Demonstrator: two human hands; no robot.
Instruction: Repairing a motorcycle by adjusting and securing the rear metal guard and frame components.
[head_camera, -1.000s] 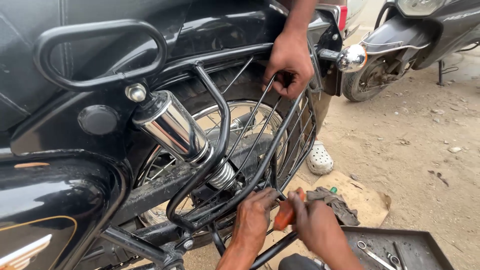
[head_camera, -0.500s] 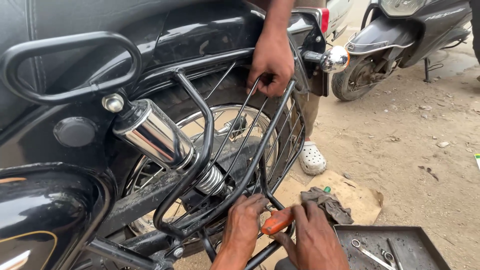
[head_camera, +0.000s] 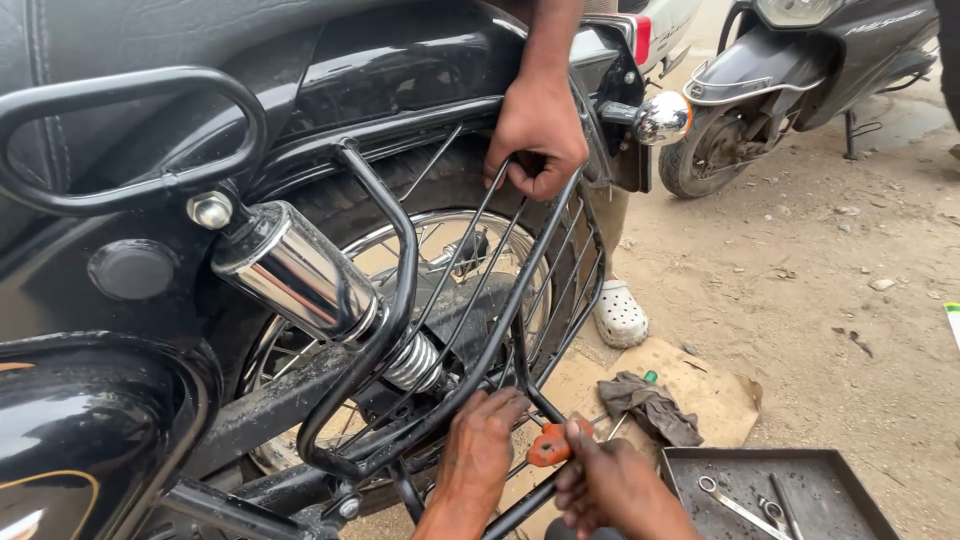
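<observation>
Head view, bottom centre: left hand (head_camera: 480, 450) presses, fingers together, on the black tubular metal side guard (head_camera: 470, 330); right hand (head_camera: 610, 485) pinches an orange-handled screwdriver (head_camera: 548, 443), its tip hidden behind the guard.

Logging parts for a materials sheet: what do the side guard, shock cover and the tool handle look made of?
Side guard: looks like steel tube and rod, glossy black paint or coating; thin bent bars joined into a grid.
Shock cover: metal, likely chromed; mirror-bright reflections.
Tool handle, gripped in the right hand: probably plastic; solid orange, dull sheen.
The left hand rests on the guard's lower bar.
</observation>
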